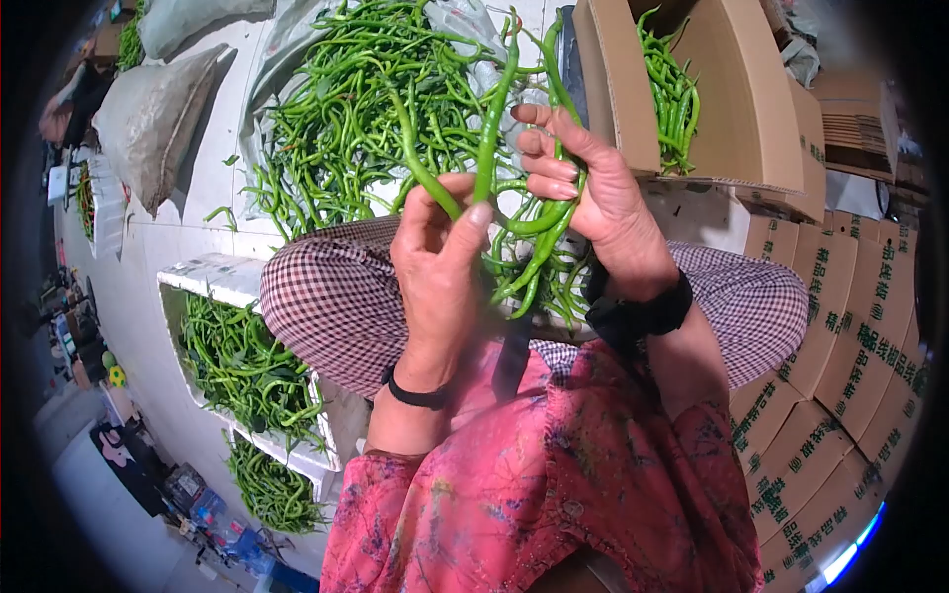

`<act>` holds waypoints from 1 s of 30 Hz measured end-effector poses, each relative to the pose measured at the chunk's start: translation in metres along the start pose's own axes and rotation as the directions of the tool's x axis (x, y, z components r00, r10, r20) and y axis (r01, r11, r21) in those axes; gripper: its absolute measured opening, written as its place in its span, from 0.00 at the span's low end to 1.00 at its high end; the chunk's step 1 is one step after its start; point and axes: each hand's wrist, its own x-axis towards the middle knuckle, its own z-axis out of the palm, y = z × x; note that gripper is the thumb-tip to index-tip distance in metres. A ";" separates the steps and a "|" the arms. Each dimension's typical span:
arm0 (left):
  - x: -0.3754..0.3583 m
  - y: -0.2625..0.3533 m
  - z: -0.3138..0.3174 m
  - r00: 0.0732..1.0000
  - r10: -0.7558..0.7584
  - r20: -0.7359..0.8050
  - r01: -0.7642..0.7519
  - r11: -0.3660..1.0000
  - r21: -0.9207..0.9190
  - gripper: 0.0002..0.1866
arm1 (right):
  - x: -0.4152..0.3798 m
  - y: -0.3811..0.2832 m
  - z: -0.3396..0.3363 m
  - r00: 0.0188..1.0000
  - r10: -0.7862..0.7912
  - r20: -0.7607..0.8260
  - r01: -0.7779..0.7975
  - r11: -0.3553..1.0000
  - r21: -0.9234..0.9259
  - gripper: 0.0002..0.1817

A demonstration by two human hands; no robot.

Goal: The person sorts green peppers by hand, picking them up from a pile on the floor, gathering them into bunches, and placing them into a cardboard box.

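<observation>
Between the thumb and fingers of my left hand [440, 252] I pinch long green chili peppers [491, 128], which point upward. My right hand [598, 188] is curled around several more green chili peppers [559, 84], some of them bending down below the palm. More loose peppers [534, 277] lie in my lap area beneath both hands, partly hidden. Just beyond my hands a big heap of green chili peppers [366, 109] with some leaves spreads over a pale plastic sheet [252, 128].
An open cardboard box [736, 109] with peppers inside stands at the upper right. White foam boxes [213, 267] of peppers sit at my left. Stacked printed cartons [840, 316] rise on the right. A stuffed white sack [153, 114] lies at the upper left.
</observation>
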 end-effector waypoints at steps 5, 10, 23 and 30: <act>-0.009 -0.004 0.014 0.987 0.088 0.133 -0.124 0.949 0.290 0.14 | -0.004 0.007 0.023 0.985 -0.148 -0.085 0.109 0.930 -0.352 0.28; -0.013 -0.003 0.013 0.964 0.069 0.259 -0.159 0.925 0.344 0.16 | -0.009 0.008 0.034 0.968 -0.183 -0.171 0.090 0.893 -0.442 0.23; -0.002 -0.005 0.005 0.985 -0.074 0.157 0.106 0.972 -0.210 0.26 | -0.063 -0.051 0.084 0.954 -0.255 -0.158 0.170 0.893 -0.417 0.15; -0.022 -0.004 0.014 0.848 -0.362 0.387 0.081 0.810 0.581 0.29 | -0.090 -0.181 0.077 0.933 -0.359 -0.018 0.288 0.775 -0.562 0.20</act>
